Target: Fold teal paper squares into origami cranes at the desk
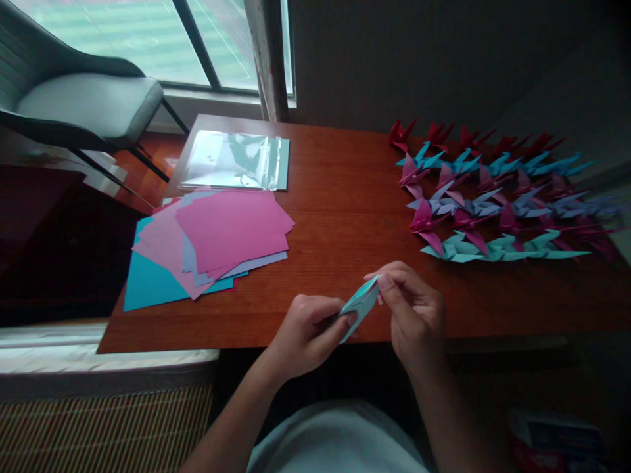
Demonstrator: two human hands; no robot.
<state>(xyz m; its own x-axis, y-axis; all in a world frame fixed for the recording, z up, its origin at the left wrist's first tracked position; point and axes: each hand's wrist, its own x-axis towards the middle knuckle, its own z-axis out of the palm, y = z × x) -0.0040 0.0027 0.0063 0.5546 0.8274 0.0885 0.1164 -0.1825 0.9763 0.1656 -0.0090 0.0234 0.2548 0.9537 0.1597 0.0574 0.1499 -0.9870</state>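
Observation:
A folded piece of mint-green origami paper [363, 303] is held up above the front edge of the brown table [340, 243]. My left hand [311, 334] is closed on its lower left end, thumb on the near face. At the upper right tip, my right hand [417, 309] pinches the paper between thumb and fingers. The paper is a narrow, layered shape, tilted up to the right. Its far side is hidden from me. Rows of finished paper cranes, among them mint-green cranes [503, 247] nearest my right hand, stand on the table's right side.
Pink sheets [234, 226] and blue sheets [158, 276] lie fanned out on the table's left. Behind them is a clear plastic packet [231, 161] of paper. Red cranes [438, 135] form the back row. A grey chair [93, 105] stands by the window at the far left.

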